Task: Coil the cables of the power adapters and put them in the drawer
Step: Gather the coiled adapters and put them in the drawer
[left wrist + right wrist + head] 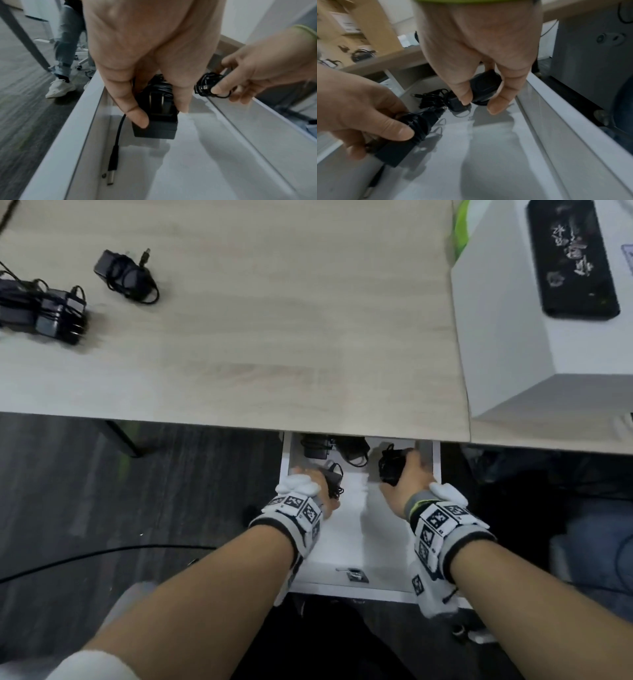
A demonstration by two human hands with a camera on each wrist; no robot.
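A pale wood-grain desk (260, 330) fills the far half of the head view, above a dark floor, and a white drawer (346, 583) stands pulled out from under its near edge. At the far left of the desk lies a heap of black adapters (44, 309) with their cables, and just to its right a single adapter (125, 275) sits with its cable loosely coiled beside it. Over the left side of the drawer, the left hand (317, 491) grips a black adapter with its cable wound round it (157, 112), thumb and fingers curled on either side of the block; its plug end (112, 167) hangs down over the drawer floor. At the far end of the drawer, partly under the desk edge, two more coiled adapters (337, 450) lie side by side. Over the right side of the drawer, the right hand (407, 481) holds another wound black adapter (485, 88), pinched between thumb and curled fingers just above the drawer floor. Far right on the desk stands a white box (513, 330) with a black phone (572, 258) lying on top.
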